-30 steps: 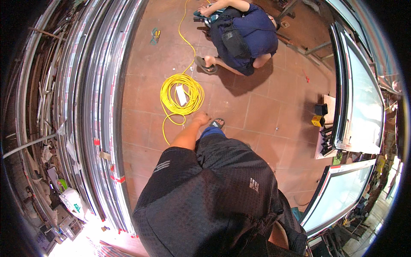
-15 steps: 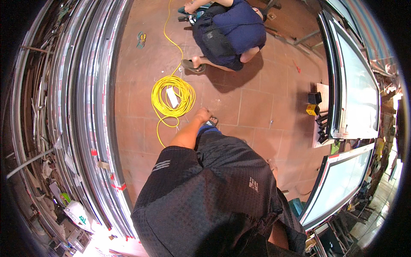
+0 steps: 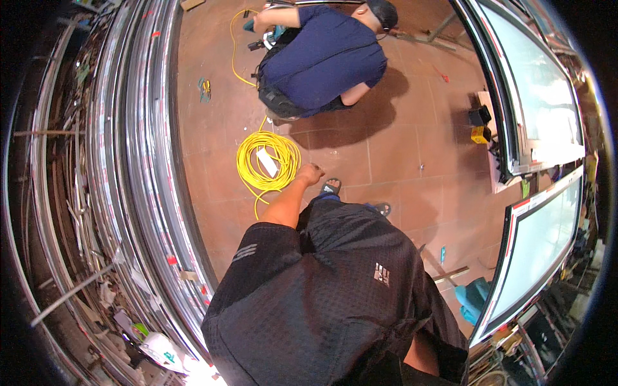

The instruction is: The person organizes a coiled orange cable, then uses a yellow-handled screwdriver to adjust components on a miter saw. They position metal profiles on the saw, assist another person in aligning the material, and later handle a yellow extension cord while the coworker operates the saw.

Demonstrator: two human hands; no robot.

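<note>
My left arm reaches forward from a black sleeve, and my left hand [image 3: 310, 174] hangs above the tiled floor with its fingers curled in; nothing shows in it. Just left of that hand lies a coil of yellow cable [image 3: 243, 161] with a white flat piece [image 3: 266, 162] inside the ring. Of my right arm only a bit of forearm [image 3: 421, 358] shows at the bottom; the hand itself is hidden behind my clothing. Ahead, a co-worker [image 3: 322, 61] in a dark blue shirt and cap bends low, one hand at a teal and black power tool [image 3: 275, 32].
Long metal profiles [image 3: 151, 167] are stacked along the left. White-paned frames [image 3: 544, 83] lean along the right, beside a yellow box [image 3: 480, 134]. Pliers [image 3: 205, 90] lie on the floor at far left, and a teal cloth [image 3: 473, 299] lies near right.
My view has shifted, and my feet in sandals now show more. The co-worker has turned and leans further left, with the head now in sight. My left hand stays near the cable.
</note>
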